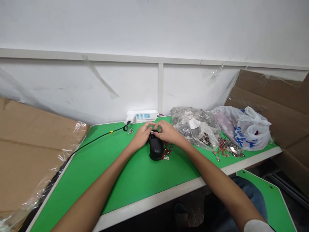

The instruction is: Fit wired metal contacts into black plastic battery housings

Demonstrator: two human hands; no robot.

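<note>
A black rounded device (156, 149), shaped like a large computer mouse, sits on the green tabletop (120, 180). My left hand (143, 134) is at its far left end, with thumb and index finger pinched together. From the right, my right hand (167, 132) meets it with a pinch of its own. Between the fingertips a small silvery piece (152, 132) shows at the top of the device; its exact kind is too small to tell. Just right of the device lies a pile of small metal charms on red cords (167, 149), partly hidden by my right hand.
Along the wall lies a white power strip (146, 115) with a plugged-in adapter and black cable (96, 139). A few metal bits (130, 130) lie near it. Clear bags (193, 124), a white plastic bag (253, 129) and more charms (229, 148) occupy the right. Cardboard (31, 154) borders the left.
</note>
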